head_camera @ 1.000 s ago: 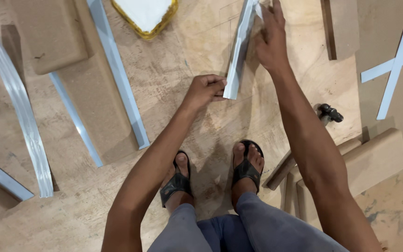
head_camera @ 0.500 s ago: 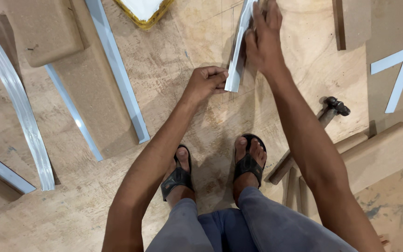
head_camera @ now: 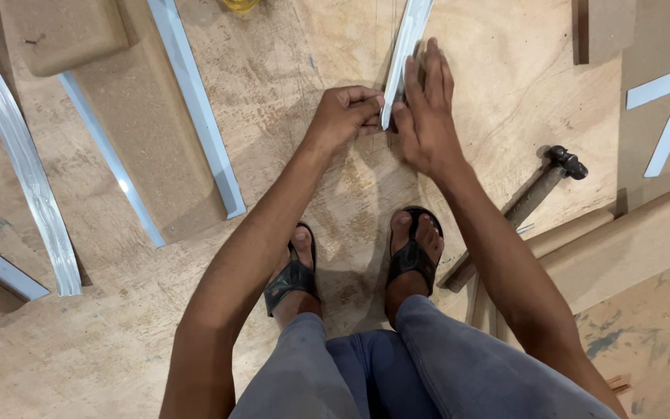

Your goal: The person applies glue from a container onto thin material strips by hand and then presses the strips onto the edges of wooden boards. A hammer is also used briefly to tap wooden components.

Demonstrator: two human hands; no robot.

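- My left hand (head_camera: 344, 115) is curled shut, pinching the near end of the long silvery metal strip (head_camera: 405, 48).
- My right hand (head_camera: 426, 109) lies flat and open, fingers (head_camera: 428, 74) pressing on the same strip.
- The strip lies on the brown plywood floor (head_camera: 304, 54), just past my feet in black sandals (head_camera: 414, 250).
- A dark-headed hammer with a wooden handle (head_camera: 540, 190) lies near, to the right.

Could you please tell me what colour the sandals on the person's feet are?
The sandals are black, seen best in the head view.
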